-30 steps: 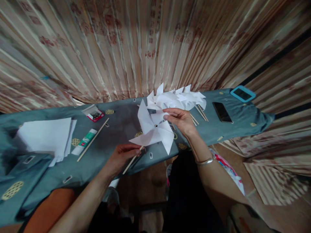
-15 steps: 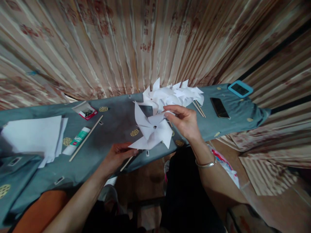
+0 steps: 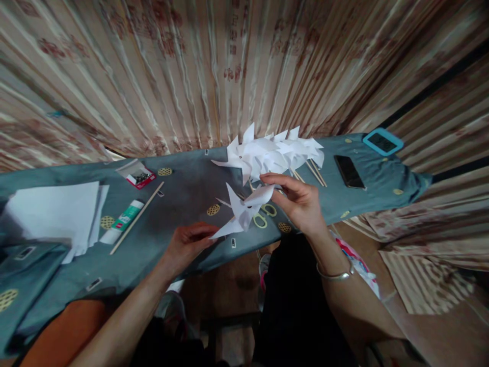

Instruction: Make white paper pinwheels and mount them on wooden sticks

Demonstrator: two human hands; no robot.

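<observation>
I am holding a white paper pinwheel [image 3: 244, 209] just above the cloth-covered surface [image 3: 183, 191], my right hand [image 3: 300, 204] pinching one of its blades while my left hand [image 3: 187, 244] is gripping what seems to be its stick, hidden under the paper. Yellow-handled scissors [image 3: 263, 216] are lying beneath it; finished pinwheels [image 3: 273, 150] are heaped behind, with a phone [image 3: 349, 172] nearby.

A matt white paper pinwheel [image 3: 244, 208] lies over matt blue-grey cloth [image 3: 183, 191], near glossy black phone [image 3: 349, 172].
</observation>
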